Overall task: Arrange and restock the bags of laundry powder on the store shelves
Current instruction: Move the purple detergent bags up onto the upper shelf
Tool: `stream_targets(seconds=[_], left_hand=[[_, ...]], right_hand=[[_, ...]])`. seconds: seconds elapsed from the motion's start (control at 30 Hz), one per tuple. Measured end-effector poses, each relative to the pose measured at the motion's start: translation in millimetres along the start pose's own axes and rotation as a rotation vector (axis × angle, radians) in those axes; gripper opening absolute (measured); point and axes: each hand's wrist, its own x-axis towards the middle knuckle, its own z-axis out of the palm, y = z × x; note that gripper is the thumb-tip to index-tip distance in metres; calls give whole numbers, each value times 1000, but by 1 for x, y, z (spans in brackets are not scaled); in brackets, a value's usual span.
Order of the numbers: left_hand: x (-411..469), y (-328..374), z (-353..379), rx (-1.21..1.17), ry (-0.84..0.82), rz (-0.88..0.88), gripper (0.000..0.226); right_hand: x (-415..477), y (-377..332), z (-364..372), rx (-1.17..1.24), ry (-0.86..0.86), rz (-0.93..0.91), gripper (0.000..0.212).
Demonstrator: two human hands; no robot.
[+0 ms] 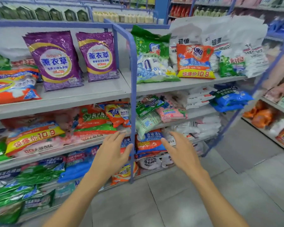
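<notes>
Purple bags of laundry powder (56,59), two, upright on the upper shelf (97,90), left of the blue post (133,99). Green-and-white bag (152,59) and orange bag (195,61) upright right of it. Further bags (92,122) lie flat on lower shelves (202,112). Left hand (111,153) and right hand (181,153): fingers straight, spread, holding nothing, before the lower shelves, flanking the post.
</notes>
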Motion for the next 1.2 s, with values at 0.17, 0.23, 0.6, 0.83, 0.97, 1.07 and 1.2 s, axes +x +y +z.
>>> stream_targets(seconds=[0.17, 0.23, 0.6, 0.83, 0.97, 1.07, 1.2], left_hand=[[-33, -33, -20, 26, 103, -214, 63], [-49, -42, -30, 45, 144, -301, 62], [-147, -80, -66, 141, 361, -680, 62], [-211, -116, -110, 192, 490, -837, 61], [-247, -156, -136, 207, 535, -899, 63], [-273, -191, -161, 214, 562, -923, 62], [-312, -242, -192, 220, 600, -964, 60]], right_hand=[[13, -40, 29, 47, -142, -187, 62], [14, -61, 40, 66, -207, -266, 59], [3, -160, 97, 97, -437, -690, 67], [-35, -245, 138, 127, -535, -881, 71], [-64, -301, 166, 171, -578, -953, 69], [-87, -346, 186, 163, -594, -983, 67], [-117, -407, 218, 145, -615, -1019, 67]])
